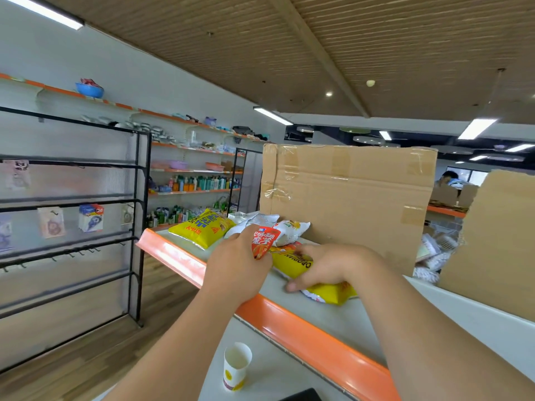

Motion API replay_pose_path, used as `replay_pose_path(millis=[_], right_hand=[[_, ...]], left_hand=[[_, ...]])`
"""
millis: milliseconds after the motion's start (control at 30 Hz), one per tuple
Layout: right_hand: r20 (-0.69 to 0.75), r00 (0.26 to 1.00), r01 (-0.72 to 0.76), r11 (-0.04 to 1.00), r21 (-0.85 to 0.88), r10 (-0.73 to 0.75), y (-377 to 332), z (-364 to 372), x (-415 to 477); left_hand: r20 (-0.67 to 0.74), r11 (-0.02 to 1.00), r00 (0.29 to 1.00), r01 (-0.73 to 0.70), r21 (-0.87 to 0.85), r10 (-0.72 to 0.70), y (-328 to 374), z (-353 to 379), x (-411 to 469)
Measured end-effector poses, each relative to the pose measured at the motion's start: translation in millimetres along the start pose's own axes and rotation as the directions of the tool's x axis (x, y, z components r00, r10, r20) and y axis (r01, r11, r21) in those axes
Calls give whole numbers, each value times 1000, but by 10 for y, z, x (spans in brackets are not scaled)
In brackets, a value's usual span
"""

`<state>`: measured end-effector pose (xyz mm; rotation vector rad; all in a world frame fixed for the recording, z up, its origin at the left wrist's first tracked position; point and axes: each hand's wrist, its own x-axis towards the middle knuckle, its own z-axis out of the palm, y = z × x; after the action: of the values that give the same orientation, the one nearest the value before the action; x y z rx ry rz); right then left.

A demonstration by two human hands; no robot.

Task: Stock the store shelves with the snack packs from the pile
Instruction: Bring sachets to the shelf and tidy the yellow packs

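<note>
Head view: left hand (pixel 237 270) tight around red snack pack (pixel 265 241), right hand (pixel 333 267) around yellow pack (pixel 330 293)

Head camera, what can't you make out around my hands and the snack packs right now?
Head view only:
- near yellow pack: middle and print covered by the right hand gripping it.
- white packs: partly behind the red pack pinched in the left hand.
- Whatever is behind the cardboard sheet: hidden.
- black object: cut off by the bottom edge.
- hanging cards: blurred.
</note>
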<state>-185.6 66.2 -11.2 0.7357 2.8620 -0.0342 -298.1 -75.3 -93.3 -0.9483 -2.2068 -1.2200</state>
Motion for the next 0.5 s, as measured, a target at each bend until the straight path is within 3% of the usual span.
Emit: replay_pose_path(millis=[267, 500], right_hand=[[66, 997, 31, 997, -66, -27, -154, 124, 64], [155, 984, 119, 971, -209, -87, 120, -151, -139]], left_hand=[[25, 1000, 1000, 5, 26, -6, 22, -1, 20], [51, 1000, 999, -14, -4, 14, -6, -25, 27]])
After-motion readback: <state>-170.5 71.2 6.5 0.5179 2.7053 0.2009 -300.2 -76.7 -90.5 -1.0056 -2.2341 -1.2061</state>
